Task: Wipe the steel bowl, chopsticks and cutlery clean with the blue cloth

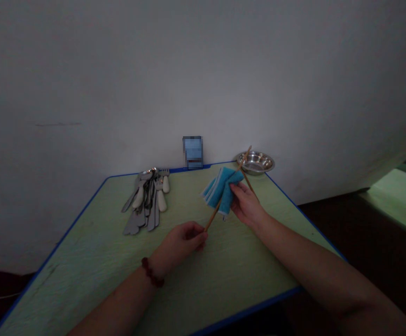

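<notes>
My left hand, with a dark red bead bracelet on its wrist, pinches the lower end of a wooden chopstick. The chopstick slants up and to the right, passing through a folded blue cloth with pale edges. My right hand is closed on that cloth, wrapped about the upper part of the chopstick. The tip pokes out above the cloth, in front of a shiny metal bowl. A second thin stick shows just behind my right hand; whether it is held or lying down, I cannot tell.
On the left of the pale green table lies a pile of metal cutlery, some forks and spoons with white handles. A phone-like device, blurred, leans on the wall at the back. The table has a blue edge.
</notes>
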A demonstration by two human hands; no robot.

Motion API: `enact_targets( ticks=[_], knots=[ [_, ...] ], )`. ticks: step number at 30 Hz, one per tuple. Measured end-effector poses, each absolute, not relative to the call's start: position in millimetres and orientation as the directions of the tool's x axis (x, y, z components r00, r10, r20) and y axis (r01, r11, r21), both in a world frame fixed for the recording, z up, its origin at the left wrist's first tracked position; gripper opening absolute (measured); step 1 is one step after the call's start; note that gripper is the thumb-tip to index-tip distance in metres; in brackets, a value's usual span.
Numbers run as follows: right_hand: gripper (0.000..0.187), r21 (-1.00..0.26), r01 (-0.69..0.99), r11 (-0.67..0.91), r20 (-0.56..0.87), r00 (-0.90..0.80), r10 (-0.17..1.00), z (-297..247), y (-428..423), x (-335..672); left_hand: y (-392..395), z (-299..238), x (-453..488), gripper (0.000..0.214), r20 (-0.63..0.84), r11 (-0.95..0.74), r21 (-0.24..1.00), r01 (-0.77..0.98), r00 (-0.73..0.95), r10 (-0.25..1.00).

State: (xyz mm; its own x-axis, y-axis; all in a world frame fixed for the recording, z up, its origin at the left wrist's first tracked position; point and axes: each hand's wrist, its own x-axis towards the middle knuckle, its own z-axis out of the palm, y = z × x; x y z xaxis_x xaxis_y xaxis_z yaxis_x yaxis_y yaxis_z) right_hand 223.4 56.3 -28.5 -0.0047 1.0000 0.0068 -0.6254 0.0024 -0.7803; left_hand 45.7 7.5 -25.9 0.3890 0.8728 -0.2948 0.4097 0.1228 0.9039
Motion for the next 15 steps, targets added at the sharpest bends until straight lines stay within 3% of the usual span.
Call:
enact_targets(
  ticks=[15],
  knots=[
    [0.015, -0.774, -0.627, 0.089, 0.017, 0.12, 0.993, -22.6, 66.4, 237.4, 6.4, -26.2, 42.5, 0.018, -0.254, 0.054, 0.873, 0.485, 0.357, 0.899]
  ],
)
